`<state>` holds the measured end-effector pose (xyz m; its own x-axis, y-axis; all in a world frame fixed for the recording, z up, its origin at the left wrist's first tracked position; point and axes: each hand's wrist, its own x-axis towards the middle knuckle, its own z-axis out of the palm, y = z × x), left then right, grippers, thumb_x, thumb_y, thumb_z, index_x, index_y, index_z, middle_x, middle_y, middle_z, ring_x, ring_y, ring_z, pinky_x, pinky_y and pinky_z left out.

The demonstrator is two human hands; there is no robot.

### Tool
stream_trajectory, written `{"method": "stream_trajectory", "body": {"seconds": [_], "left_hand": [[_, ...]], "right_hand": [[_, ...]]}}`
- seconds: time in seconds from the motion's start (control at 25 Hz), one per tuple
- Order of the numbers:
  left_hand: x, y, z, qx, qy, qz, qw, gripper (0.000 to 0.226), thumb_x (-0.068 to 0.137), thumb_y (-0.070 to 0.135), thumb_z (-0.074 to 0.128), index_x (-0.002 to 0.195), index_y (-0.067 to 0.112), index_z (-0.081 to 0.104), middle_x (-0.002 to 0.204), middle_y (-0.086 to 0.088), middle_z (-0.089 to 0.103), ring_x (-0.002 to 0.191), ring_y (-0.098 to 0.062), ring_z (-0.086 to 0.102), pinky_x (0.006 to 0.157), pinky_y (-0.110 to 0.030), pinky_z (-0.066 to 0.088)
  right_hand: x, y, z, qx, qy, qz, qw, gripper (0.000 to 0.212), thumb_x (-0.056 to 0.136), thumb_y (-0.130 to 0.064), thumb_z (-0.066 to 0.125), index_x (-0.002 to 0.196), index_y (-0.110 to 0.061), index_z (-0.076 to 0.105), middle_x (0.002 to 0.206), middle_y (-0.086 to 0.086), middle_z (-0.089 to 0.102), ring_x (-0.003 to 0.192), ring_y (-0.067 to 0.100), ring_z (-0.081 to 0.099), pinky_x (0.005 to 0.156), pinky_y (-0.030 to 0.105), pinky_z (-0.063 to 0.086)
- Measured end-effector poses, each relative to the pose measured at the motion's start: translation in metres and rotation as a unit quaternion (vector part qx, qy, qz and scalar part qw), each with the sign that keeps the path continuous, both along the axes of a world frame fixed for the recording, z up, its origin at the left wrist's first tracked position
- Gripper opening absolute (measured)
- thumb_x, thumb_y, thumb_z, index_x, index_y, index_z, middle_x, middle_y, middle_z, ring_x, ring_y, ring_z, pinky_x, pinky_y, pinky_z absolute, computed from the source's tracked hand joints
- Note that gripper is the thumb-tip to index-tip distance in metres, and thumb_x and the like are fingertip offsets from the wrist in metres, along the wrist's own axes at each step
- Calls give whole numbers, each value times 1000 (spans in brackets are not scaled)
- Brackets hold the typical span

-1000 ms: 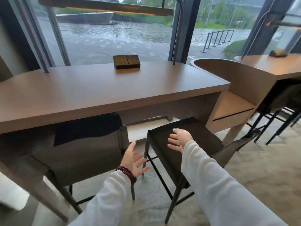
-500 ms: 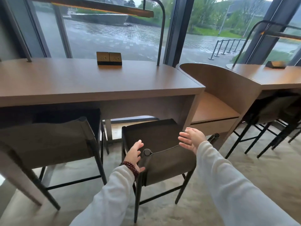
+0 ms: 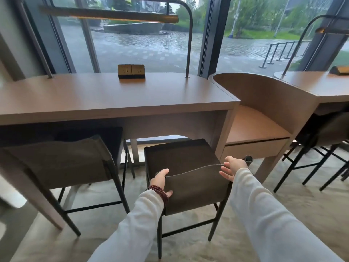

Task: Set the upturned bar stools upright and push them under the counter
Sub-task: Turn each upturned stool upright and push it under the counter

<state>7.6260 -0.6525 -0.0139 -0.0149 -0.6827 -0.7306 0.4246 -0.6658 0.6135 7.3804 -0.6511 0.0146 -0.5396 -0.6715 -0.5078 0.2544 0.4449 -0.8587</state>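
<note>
One bar stool (image 3: 179,156) stands upright, partly under the counter (image 3: 113,99) edge; left hand (image 3: 160,183) grips its backrest (image 3: 196,188); right hand (image 3: 233,168) open-fingered.

Probably a café or library — window counter (image 3: 113,99), stools (image 3: 179,159), lamps (image 3: 113,15).

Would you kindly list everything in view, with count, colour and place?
Brown wooden counter: one, by the window.
Dark fabric bar stool: one, brown-grey, upright, seat partly under counter's right.
Second fabric bar stool: one, brown-grey, under counter's left.
Far-right stools: dark, count unclear.
Brass-fronted box: one, counter's back.
Arched black lamp: one, on counter.
Curved wooden bench: one, brown, right of counter.
Left grip: one, bare, holds first stool's backrest.
Right grip: one, bare, open at backrest's right.
</note>
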Motion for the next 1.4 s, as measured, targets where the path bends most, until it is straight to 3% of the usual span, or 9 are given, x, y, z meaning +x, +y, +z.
{"method": "stream_trajectory", "body": {"seconds": [0.24, 0.36, 0.56, 0.72, 0.84, 0.96, 1.08, 1.28, 1.4], "left_hand": [[-33, 4, -3, 42, 4, 86, 995, 69, 77, 51, 65, 133, 20, 40, 134, -12, 46, 120, -38, 46, 93, -56, 45], [-43, -8, -2, 23, 68, 171, 983, 67, 80, 53, 57, 136, 22, 37, 138, -10, 41, 126, -40, 41, 97, -62, 39], [-43, -18, -2, 64, 23, 168, 983, 62, 88, 47, 51, 140, 19, 32, 143, -13, 39, 128, -41, 40, 96, -63, 41], [-46, -19, -7, 57, 51, 181, 981, 72, 84, 59, 51, 142, 20, 31, 145, -13, 39, 131, -41, 38, 101, -62, 36], [-45, -26, -11, 65, 45, 225, 971, 78, 80, 56, 60, 141, 19, 30, 145, -14, 38, 130, -41, 38, 100, -60, 39], [-42, -33, -13, 56, -6, 226, 972, 50, 85, 31, 59, 126, 10, 41, 140, -16, 40, 126, -42, 41, 96, -56, 45], [-41, -35, -18, 54, -76, 233, 968, 23, 75, 11, 56, 94, 4, 47, 114, -16, 50, 105, -39, 50, 91, -52, 49], [-19, -52, -18, 41, -102, 244, 964, 28, 68, 13, 61, 92, 6, 49, 102, -13, 48, 98, -37, 52, 87, -50, 53], [3, -76, -21, 38, -104, 250, 962, 25, 65, 12, 62, 86, 6, 51, 99, -13, 49, 97, -38, 54, 85, -49, 54]], "right_hand": [[-68, -9, -3, 82, 11, 0, 997, 60, 80, -40, 66, 127, -14, 41, 118, 11, 52, 106, 31, 55, 79, 46, 58], [-99, -20, -10, 60, -101, 4, 993, 51, 79, -46, 67, 113, -15, 47, 107, 12, 53, 104, 34, 56, 75, 51, 57], [-119, -41, -25, 89, -108, 44, 989, 39, 82, -46, 64, 95, -12, 51, 89, 14, 56, 84, 35, 60, 52, 46, 55], [-123, -58, -40, 116, -129, 58, 983, 51, 83, -47, 62, 117, -11, 49, 94, 17, 56, 103, 40, 59, 72, 52, 55], [-122, -59, -41, 146, -147, 83, 975, 59, 78, -57, 62, 109, -9, 51, 94, 20, 64, 90, 44, 63, 71, 61, 53], [-120, -64, -40, 145, -146, 60, 977, 38, 82, -39, 58, 103, -12, 43, 98, 19, 54, 89, 48, 56, 63, 66, 51], [-112, -67, -38, 137, -137, 32, 981, 11, 82, -16, 45, 83, -7, 39, 77, 15, 42, 67, 38, 48, 34, 52, 48], [-88, -81, -39, 126, -168, 7, 978, 29, 75, -14, 47, 104, -10, 42, 97, 18, 47, 95, 47, 50, 74, 65, 50], [-68, -103, -36, 119, -161, 7, 980, 18, 74, -14, 46, 92, -9, 44, 91, 17, 45, 98, 48, 49, 74, 67, 48]]}}
